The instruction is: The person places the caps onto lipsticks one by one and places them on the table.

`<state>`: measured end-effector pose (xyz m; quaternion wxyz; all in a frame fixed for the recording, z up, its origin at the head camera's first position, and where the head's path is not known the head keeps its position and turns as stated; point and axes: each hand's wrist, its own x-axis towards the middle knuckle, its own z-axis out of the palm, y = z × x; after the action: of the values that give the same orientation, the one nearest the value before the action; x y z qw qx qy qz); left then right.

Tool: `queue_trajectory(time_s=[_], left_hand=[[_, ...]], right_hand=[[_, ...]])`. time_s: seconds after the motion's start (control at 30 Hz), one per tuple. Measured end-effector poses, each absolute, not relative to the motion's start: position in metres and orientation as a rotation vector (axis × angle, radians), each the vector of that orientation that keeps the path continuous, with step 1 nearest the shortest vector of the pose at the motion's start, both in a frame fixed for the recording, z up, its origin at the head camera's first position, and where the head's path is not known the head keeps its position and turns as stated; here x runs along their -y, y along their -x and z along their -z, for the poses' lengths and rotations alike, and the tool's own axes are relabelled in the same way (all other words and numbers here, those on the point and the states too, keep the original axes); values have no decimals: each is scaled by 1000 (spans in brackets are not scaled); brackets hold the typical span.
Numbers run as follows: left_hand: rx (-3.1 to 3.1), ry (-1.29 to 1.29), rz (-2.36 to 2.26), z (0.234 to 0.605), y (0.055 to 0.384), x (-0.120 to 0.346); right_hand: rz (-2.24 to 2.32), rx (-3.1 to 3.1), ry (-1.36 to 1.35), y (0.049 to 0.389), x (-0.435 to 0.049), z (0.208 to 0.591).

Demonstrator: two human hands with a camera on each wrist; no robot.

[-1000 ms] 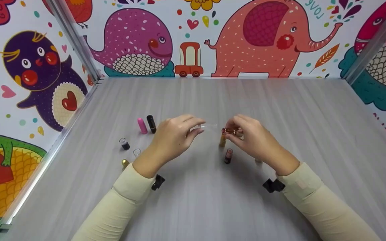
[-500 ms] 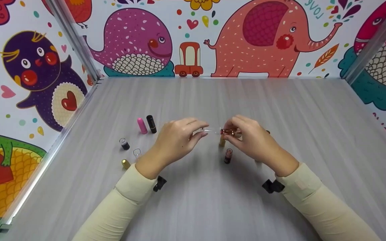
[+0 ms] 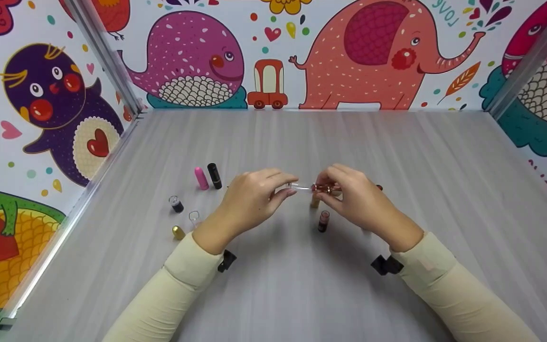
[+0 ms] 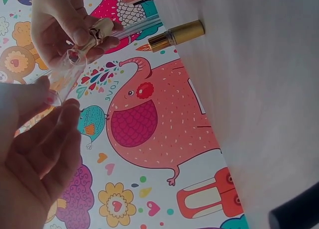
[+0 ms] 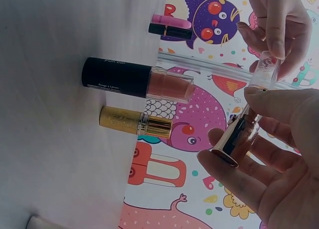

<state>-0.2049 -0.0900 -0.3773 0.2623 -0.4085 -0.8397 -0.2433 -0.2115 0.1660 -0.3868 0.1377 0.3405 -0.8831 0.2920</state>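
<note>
clear cap [image 5: 264, 72]: held sideways | rose-gold lipstick tube [image 5: 232, 138]: held sideways | end to end

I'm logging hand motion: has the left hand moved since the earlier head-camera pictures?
Yes, slightly: against the black lipstick tube, the left hand has shifted rightward, toward the right hand, and a little down in the view.

A left hand [image 3: 253, 198] pinches a clear cap [image 3: 301, 187] at the tip of a coppery tube [image 3: 329, 188] gripped by a right hand [image 3: 353, 192], above a grey desk [image 3: 435, 156]; toward its left edge stand a pink tube [image 3: 201, 178] and a black tube [image 3: 214, 176]
</note>
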Motion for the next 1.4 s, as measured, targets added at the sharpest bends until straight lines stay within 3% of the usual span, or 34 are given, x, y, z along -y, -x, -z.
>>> queue_trajectory(time_s=[1.4], left_hand=[[2320, 1125, 622, 379, 204, 90]], right_hand=[[-913, 2368, -1188, 210, -164, 384]])
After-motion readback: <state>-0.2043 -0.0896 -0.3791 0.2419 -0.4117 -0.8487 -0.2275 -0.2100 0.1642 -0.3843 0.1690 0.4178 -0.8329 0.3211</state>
